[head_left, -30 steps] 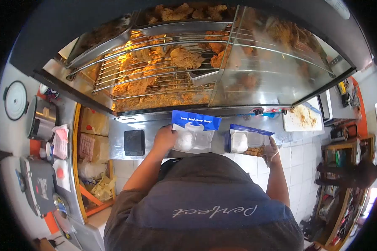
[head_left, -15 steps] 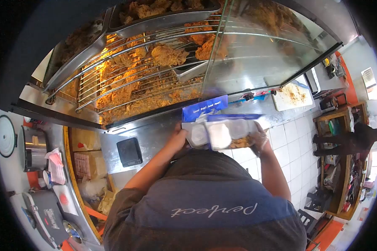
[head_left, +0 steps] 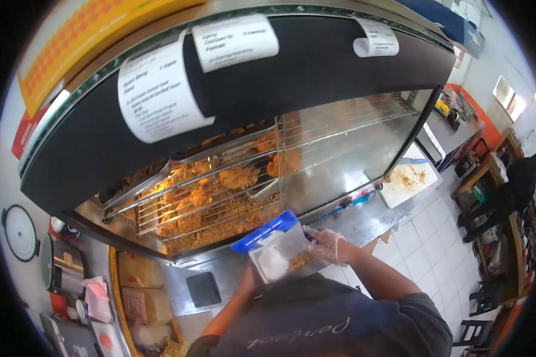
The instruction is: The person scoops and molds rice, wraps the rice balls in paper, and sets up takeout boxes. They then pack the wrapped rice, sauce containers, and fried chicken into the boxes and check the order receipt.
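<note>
An open takeaway box [head_left: 289,243] with a blue printed lid [head_left: 271,231] is held near the body. White rice [head_left: 273,262] and a piece of fried chicken [head_left: 301,260] lie inside it. My left hand [head_left: 248,281] grips the box's left side, its fingers mostly hidden. At the right edge my right hand [head_left: 329,245], in a clear glove, has its fingers bent round the box. Just beyond stands a glass display case with fried chicken [head_left: 238,177] on wire racks.
Paper slips [head_left: 155,95] hang from the case's black top. A black flat device [head_left: 203,289] rests on the metal counter [head_left: 175,285]. Farther right lies a white board [head_left: 408,181] with crumbs. A person in dark clothes [head_left: 500,193] is by the wooden shelves at the far right.
The view has tilted up, bringing the case's top and paper slips into sight. The box has turned, with its blue lid now slanted, and my right hand has moved closer to my left.
</note>
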